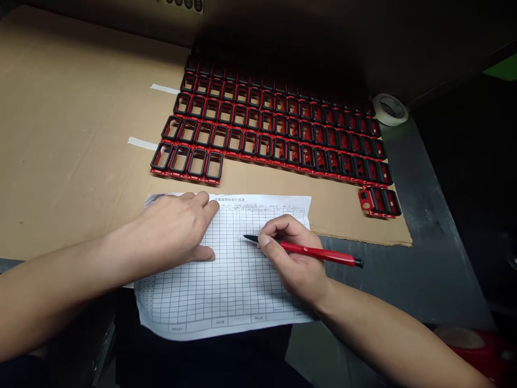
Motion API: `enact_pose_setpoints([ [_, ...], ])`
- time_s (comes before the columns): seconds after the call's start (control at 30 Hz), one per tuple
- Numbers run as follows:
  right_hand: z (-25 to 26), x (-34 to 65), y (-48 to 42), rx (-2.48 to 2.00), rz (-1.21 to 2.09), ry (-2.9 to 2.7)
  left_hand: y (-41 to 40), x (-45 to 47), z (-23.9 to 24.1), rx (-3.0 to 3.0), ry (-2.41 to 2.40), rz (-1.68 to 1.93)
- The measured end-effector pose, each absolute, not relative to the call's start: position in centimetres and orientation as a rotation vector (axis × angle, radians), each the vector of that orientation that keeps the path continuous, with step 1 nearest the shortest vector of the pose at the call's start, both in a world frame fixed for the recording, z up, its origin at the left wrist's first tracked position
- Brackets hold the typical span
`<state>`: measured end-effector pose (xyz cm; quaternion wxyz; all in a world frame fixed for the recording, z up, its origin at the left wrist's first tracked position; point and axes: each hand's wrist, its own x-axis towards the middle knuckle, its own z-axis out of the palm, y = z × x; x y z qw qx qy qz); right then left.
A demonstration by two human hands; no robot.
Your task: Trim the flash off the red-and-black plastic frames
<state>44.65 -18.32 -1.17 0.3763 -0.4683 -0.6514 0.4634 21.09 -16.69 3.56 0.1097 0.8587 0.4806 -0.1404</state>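
Left: the cardboard (60, 134) lies under the work. The left hand (177, 226) rests on the upper left of the sheet (242, 280), fingers together and bent, thumb apart, gripping no visible object. Were its pressure to ease, the sheet could slide or swivel under the pen. Just beyond it stand four frames (188, 160) in a short row; a careless knuckle might push them out of line.

Centre: the sheet lies before the frames, its lower edge bowed and apparently past the table's front. Writing low down, with little support beneath, could crease or pierce it.

Right: the right hand (297, 258) pinches the pen (323, 254) between thumb and fingers near its tip. Whether the tip touches paper cannot be told; a slack pinch might let a stroke stray into a neighbouring cell. Beyond, a small group (377, 203) sits near the cardboard's edge, where a sweeping forearm could catch it.
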Motion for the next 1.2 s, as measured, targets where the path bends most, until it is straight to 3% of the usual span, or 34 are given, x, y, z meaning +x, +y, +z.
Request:
enact_pose_setpoints([
  [0.4,-1.5,45.5,-17.9,-0.983,1.034,-1.383,-16.8,22.2,3.2,2.586,1.432,-0.394],
  [0.93,-0.7,44.9,-18.1,-1.219,1.275,-1.619,-16.0,18.4,3.0,2.466,1.161,-0.307],
  [1.2,-0.6,44.8,-18.3,-1.259,1.167,-1.759,-15.2,18.6,4.5,2.412,1.077,-0.327],
])
